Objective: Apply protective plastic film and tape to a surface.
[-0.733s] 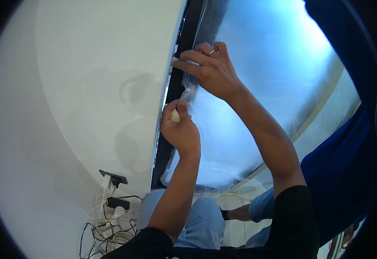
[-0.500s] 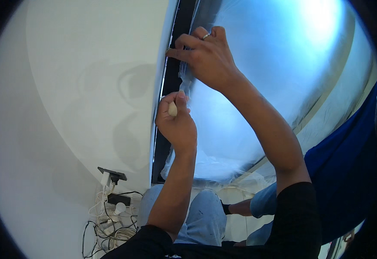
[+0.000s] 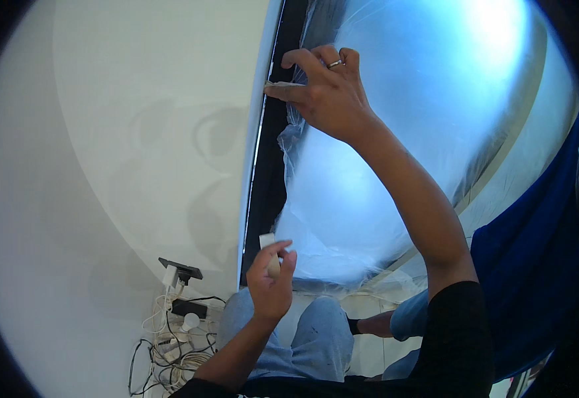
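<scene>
My left hand [image 3: 271, 278] is low by the dark strip, its fingers curled around a cream roll or folded piece [image 3: 267, 240], probably tape, partly hidden. Higher up, my right hand [image 3: 329, 99], with a ring, has its fingers spread and bent, one fingertip pressing a thin pale strip [image 3: 269, 85] at the white wall's edge; its thumb is hidden. A narrow black strip [image 3: 257, 205] runs between the white wall [image 3: 137, 132] and a bright panel [image 3: 369, 199] covered in translucent plastic film, whose crumpled edge [image 3: 287, 146] overlaps the black.
A socket [image 3: 180, 268] with plugs, a black adapter [image 3: 188, 308] and tangled cables [image 3: 190, 365] are at lower left. Dark blue cloth [image 3: 521, 278] hangs at right. Another person's leg [image 3: 377, 324], in jeans and a dark sock, is beside my jeaned knees [image 3: 319, 325].
My left hand has dropped down the strip, away from the film's crumpled edge, with the cream piece. My right hand stays high at the edge, having shifted slightly in the view.
</scene>
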`<state>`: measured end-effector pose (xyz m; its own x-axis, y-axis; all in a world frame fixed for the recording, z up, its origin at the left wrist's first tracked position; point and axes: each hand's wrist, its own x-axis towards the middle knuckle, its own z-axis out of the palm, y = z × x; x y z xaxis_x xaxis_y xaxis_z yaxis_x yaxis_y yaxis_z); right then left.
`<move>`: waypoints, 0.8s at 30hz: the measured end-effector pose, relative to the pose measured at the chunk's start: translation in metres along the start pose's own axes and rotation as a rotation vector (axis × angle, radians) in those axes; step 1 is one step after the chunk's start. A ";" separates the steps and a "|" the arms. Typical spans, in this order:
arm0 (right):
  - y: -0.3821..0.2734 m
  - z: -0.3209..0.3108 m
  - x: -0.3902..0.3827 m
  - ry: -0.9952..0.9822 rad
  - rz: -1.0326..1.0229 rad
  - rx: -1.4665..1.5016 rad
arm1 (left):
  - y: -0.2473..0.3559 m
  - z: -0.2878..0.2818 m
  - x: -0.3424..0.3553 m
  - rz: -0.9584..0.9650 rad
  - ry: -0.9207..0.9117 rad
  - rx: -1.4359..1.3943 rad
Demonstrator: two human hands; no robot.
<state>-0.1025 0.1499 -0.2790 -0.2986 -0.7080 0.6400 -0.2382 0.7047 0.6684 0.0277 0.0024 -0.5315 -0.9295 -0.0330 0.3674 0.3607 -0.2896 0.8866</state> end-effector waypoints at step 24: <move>-0.075 0.029 -0.037 0.009 0.123 -0.326 | -0.029 -0.053 -0.051 -0.339 -0.097 0.046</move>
<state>-0.1004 0.1243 -0.3635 -0.2984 -0.6200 0.7257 0.1071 0.7337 0.6709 0.0605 -0.0378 -0.5910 -0.9862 0.1488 0.0732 0.0383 -0.2250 0.9736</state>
